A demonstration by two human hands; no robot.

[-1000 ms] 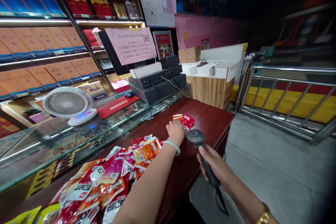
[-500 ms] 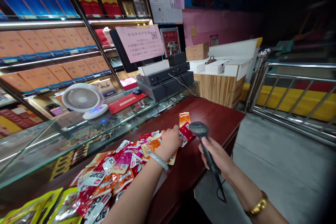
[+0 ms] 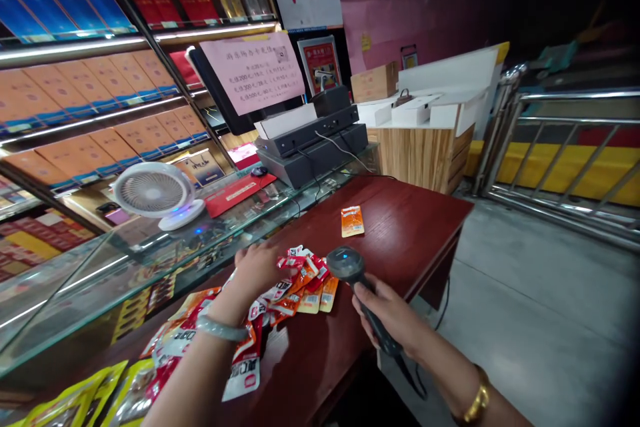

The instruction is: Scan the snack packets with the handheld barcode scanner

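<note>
- Right hand [image 3: 387, 317], lower centre-right: wrapped around the handle of the handheld scanner [image 3: 346, 263]; a firm, relaxed grip should keep its head steady.
- Left hand [image 3: 257, 273], lower centre: over the packet pile [image 3: 303, 290] — fingertips partly hidden, so I cannot tell whether they pinch one. Best to lift singly, as slick wrappers may slide.
- Orange packet [image 3: 353, 221], centre-right: lies apart on the brown tabletop [image 3: 400, 213] — better kept clear of the pile.
</note>
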